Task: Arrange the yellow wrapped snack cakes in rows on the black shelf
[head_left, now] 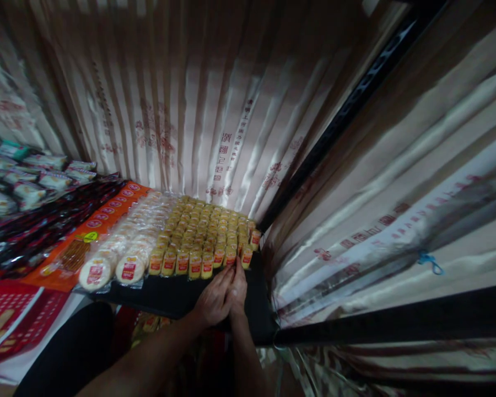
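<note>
Rows of small yellow snack packs (194,237) with red labels stand close together on a black shelf (165,295). My left hand (215,296) and my right hand (238,288) meet side by side at the front right of these rows. Fingers of both hands are stretched forward, tips at or against a front pack. No pack shows inside either hand, though the palms are hidden. Right of my fingertips stands another yellow pack (247,257); behind it is one more at the row's end.
Left of the yellow packs lie round white crackers (129,269) in clear wrap, an orange snack bag (72,256), dark packets (53,218) and white packets (31,190). Pleated printed curtains (198,127) hang behind and right. A dark post (330,132) rises at the right corner.
</note>
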`<state>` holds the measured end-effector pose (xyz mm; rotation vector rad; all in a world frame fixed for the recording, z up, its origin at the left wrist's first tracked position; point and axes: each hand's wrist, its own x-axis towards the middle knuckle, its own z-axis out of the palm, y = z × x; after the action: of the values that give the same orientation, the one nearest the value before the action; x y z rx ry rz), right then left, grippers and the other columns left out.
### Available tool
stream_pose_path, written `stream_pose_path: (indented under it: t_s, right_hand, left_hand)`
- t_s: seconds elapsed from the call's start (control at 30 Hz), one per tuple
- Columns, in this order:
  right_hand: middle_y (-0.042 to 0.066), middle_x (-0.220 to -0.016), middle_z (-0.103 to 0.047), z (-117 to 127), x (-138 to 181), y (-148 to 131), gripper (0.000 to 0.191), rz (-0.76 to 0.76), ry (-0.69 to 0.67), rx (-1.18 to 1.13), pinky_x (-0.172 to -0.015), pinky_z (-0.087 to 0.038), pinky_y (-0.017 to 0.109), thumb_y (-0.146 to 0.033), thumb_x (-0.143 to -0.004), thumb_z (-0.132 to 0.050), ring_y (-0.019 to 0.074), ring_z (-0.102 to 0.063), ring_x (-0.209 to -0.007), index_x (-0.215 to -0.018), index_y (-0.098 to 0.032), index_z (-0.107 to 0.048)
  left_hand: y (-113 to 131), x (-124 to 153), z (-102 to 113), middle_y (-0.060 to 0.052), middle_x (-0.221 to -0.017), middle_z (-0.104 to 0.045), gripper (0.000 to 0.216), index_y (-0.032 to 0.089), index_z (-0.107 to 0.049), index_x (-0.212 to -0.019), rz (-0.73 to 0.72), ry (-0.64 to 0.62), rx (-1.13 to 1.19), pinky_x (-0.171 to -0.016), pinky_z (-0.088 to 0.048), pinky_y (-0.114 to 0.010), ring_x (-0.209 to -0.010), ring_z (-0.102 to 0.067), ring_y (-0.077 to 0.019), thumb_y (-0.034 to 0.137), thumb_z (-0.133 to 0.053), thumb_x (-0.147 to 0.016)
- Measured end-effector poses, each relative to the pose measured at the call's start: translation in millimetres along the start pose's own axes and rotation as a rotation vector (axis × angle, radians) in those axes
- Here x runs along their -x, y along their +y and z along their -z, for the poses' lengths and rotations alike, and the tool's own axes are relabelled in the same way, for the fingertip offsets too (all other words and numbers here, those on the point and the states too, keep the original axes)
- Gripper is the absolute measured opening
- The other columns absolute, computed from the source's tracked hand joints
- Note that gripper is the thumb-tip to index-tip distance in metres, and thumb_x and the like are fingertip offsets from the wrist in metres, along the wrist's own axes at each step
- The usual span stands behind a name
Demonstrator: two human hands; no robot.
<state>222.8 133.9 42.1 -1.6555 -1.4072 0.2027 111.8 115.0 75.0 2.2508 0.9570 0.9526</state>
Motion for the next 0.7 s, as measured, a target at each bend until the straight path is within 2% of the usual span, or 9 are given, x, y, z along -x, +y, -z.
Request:
stream_pose_path:
  t_s: [0.2, 0.33, 0.53, 0.63, 0.7]
  right_hand:
    - [0.014, -0.122, -0.059, 6.8, 2.4, -8.4, 0.049, -0.041, 0.067, -0.01, -0.096, -0.043, 0.039, -0.026, -0.081, -0.034, 0.0216, -0.055, -0.111, -0.125, -0.013, -0.051]
    - [0.015, -0.115, -0.062, 11.8, 0.3, -17.4, 0.044, -0.099, 0.111, -0.059, -0.093, -0.045, 0.039, -0.031, -0.084, -0.035, 0.0223, -0.059, -0.105, -0.117, -0.013, -0.057]
    - [0.014, -0.097, -0.069, 23.0, -1.4, -26.2, 0.047, -0.346, 0.173, -0.358, -0.068, -0.053, 0.031, -0.048, -0.084, -0.04, 0.018, -0.066, -0.073, -0.108, -0.012, -0.059]
    - [0.014, -0.096, -0.07, 32.6, -4.7, -33.7, 0.047, -0.316, 0.142, -0.408, -0.07, -0.053, 0.03, -0.049, -0.084, -0.042, 0.0183, -0.067, -0.078, -0.108, -0.013, -0.06]
    - [0.014, -0.102, -0.069, 39.9, -11.8, -41.4, 0.047, -0.242, 0.135, -0.362, -0.077, -0.053, 0.032, -0.048, -0.086, -0.04, 0.0197, -0.066, -0.089, -0.111, -0.013, -0.06]
  left_hand:
    - [5.2, -1.9, 4.8, -0.015, -0.142, -0.04, 0.051, 0.01, -0.033, -0.14, 0.016, -0.013, 0.016, -0.11, -0.034, -0.044, -0.134, -0.033, -0.0231, 0.033, -0.03, -0.094]
    - [3.9, -1.2, 3.3, -0.014, -0.143, -0.039, 0.051, 0.011, -0.032, -0.14, 0.009, -0.02, -0.002, -0.11, -0.033, -0.043, -0.134, -0.033, -0.0223, 0.033, -0.031, -0.094]
    - [-1.2, -0.6, -1.5, -0.016, -0.139, -0.044, 0.048, 0.009, -0.035, -0.138, 0.047, 0.024, -0.002, -0.108, -0.037, -0.042, -0.131, -0.038, -0.0201, 0.031, -0.027, -0.096]
    - [-0.6, -1.3, -3.3, -0.015, -0.138, -0.045, 0.045, 0.009, -0.038, -0.136, 0.044, 0.033, -0.025, -0.108, -0.037, -0.041, -0.131, -0.039, -0.0195, 0.027, -0.026, -0.096]
    - [0.3, -1.7, -4.7, -0.016, -0.137, -0.046, 0.045, 0.009, -0.038, -0.136, 0.057, 0.027, -0.052, -0.107, -0.038, -0.042, -0.131, -0.039, -0.0204, 0.026, -0.027, -0.095]
